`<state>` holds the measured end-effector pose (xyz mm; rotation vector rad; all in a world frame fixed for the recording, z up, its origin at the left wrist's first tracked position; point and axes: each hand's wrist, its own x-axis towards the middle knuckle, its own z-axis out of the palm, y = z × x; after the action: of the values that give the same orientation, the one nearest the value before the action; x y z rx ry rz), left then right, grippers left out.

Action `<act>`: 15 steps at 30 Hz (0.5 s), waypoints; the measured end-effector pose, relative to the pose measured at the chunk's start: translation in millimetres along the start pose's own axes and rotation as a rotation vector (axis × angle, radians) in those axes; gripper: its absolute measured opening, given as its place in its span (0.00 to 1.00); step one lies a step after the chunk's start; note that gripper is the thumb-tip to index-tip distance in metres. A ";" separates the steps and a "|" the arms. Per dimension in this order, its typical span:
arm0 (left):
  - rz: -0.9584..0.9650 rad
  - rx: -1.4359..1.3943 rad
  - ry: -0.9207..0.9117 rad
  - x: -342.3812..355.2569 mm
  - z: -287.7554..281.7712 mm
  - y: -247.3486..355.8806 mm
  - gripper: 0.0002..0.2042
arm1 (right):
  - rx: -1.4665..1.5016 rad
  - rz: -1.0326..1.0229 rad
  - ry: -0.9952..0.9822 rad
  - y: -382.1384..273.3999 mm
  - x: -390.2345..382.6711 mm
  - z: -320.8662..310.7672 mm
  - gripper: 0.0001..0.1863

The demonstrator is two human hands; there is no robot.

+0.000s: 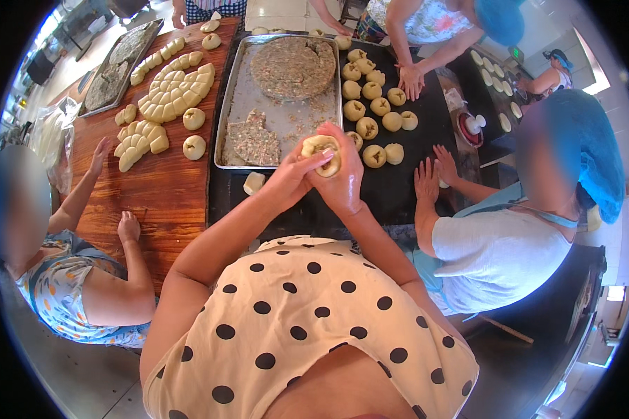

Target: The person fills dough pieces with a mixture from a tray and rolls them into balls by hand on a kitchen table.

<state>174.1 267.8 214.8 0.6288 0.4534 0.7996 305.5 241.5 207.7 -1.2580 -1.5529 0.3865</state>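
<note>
My left hand (293,178) and my right hand (340,180) are cupped together around a ring of pale dough (318,146) with a hollow middle, the left thumb pressed into it. Both hands are over the near edge of a metal tray (228,119), which holds a big round slab of speckled filling (291,66) and a broken chunk (257,140). A small pale dough lump (254,183) sits on the black surface below the tray. Right of the tray, several round filled dough balls (374,156) stand in rows.
A wooden board (168,188) at left bears cut dough pieces (171,94), beside a second tray (122,56). Co-workers flank me at left (98,293) and right (493,258); a far worker's hands (411,78) rest on the black surface (426,119). More people work behind.
</note>
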 end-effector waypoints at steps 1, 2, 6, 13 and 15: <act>-0.005 0.032 0.018 -3.4 -0.7 -0.6 0.25 | 0.054 -0.027 -0.035 -9.8 4.1 -4.6 0.40; -0.039 0.103 0.003 -4.7 -5.8 6.9 0.25 | 0.109 -0.055 -0.071 -18.5 9.1 -11.7 0.41; -0.219 0.295 -0.148 -5.7 2.6 39.6 0.27 | 0.142 -0.053 -0.210 -20.5 11.9 -26.8 0.43; -0.087 0.016 -0.062 -6.0 9.8 9.5 0.27 | 0.026 -0.122 -0.029 -11.8 3.8 -6.8 0.50; -0.171 0.149 -0.121 -7.3 4.4 31.4 0.26 | 0.063 -0.143 -0.101 -19.6 11.8 -19.6 0.50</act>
<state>156.0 277.4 240.0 0.7620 0.4525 0.5656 313.4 237.1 236.4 -1.0858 -1.6928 0.4085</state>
